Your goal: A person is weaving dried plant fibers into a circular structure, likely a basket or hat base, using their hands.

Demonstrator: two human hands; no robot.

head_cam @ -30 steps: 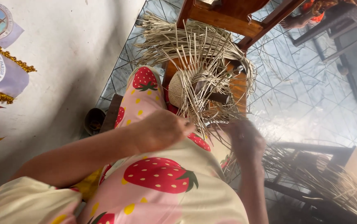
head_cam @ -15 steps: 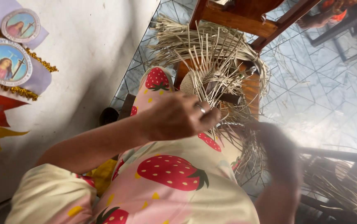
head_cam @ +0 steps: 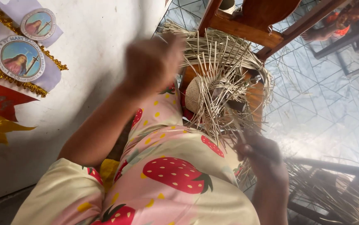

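Observation:
A half-woven straw piece (head_cam: 212, 93) with many loose pale strands sticking out rests on a wooden stool (head_cam: 252, 93) in front of my knees. My left hand (head_cam: 152, 62) is raised and blurred above my lap, fingers closed, apparently pulling a thin strand; the strand itself is hard to make out. My right hand (head_cam: 258, 152) is lower right, pinching loose strands at the near edge of the weave. My lap is covered by pink cloth with strawberry print (head_cam: 175, 171).
A wooden chair (head_cam: 250, 21) stands behind the stool. A pile of loose straw (head_cam: 333, 191) lies on a dark frame at lower right. A white wall with banners (head_cam: 21, 54) is on the left. Another person's foot (head_cam: 313, 35) rests on the tiled floor at top right.
My left hand has risen from the weave up and to the left, away from the straw. My right hand stays low at the near edge of the strands.

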